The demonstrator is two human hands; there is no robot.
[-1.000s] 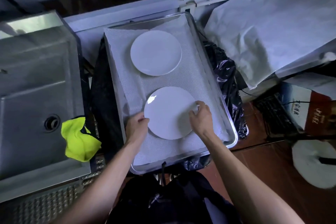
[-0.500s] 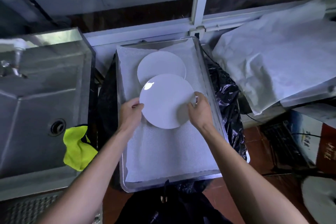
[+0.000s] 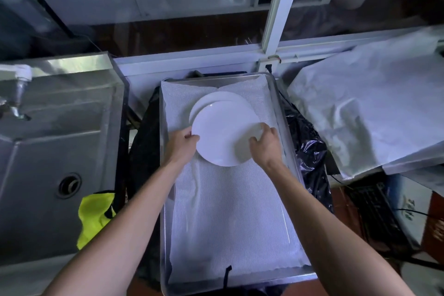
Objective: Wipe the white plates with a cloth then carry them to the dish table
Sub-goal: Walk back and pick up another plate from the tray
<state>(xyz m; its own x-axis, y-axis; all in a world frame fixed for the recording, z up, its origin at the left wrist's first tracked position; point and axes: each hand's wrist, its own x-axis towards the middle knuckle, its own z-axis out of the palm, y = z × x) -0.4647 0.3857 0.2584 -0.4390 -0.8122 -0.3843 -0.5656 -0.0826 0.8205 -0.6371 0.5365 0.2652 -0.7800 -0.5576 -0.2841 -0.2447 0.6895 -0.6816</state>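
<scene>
Plate (image 3: 221, 132), plain glossy white and round, is held level over the far half of the tray (image 3: 292, 161), covering most of a second white plate (image 3: 204, 101) lying on the tray's white liner (image 3: 228, 211). Two plates in all. The left hand (image 3: 181, 145) pinches the top plate's left rim, thumb on top; the right hand (image 3: 265, 144) curls round its right rim. One steel sink (image 3: 48, 139) stands to the left, with one yellow cloth (image 3: 93, 216) draped at its near right corner.
</scene>
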